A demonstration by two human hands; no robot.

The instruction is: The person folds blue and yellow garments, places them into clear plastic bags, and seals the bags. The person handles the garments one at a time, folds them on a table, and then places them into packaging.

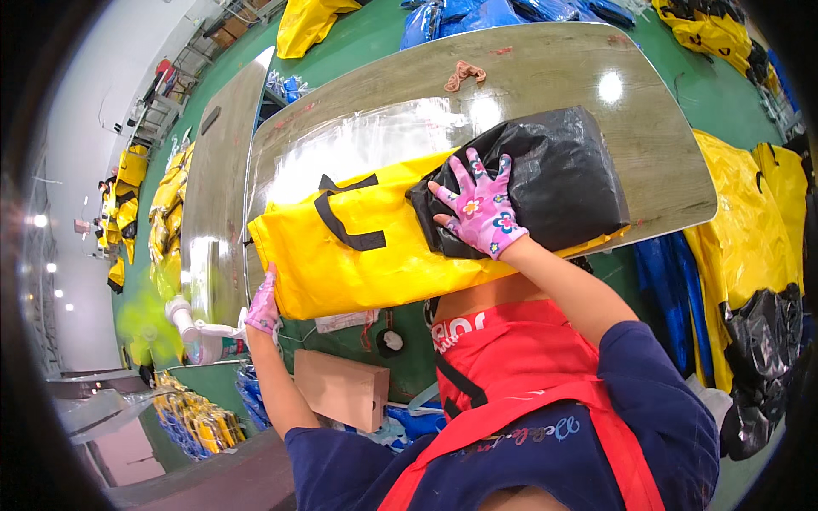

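The right hand (481,209), in a pink flowered glove, lies spread with fingers splayed flat on the near end of a black bundle (545,175); it presses on the plastic rather than closing round it. The bundle is a bulky block wrapped in black film, and its left end sits in the open mouth of a yellow bag (358,247), while the rest sticks out to the right over the table (554,77).

The left hand (262,307), gloved the same way, is at the lower left corner of the bag. It seems to pinch the bag's edge there, though the fingers are mostly hidden behind the fabric, so its hold cannot be told for sure.

The bag lies lengthwise along the near edge of the table, with black strap handles (341,217) on its upper face. Beyond it a sheet of clear plastic (366,140) lies on the tabletop, and further off a small brown scrap (463,74).

Below the table edge stands a cardboard box (345,387). More yellow bags (745,247) hang to the right, and others are heaped on the green floor (366,34) at the left.
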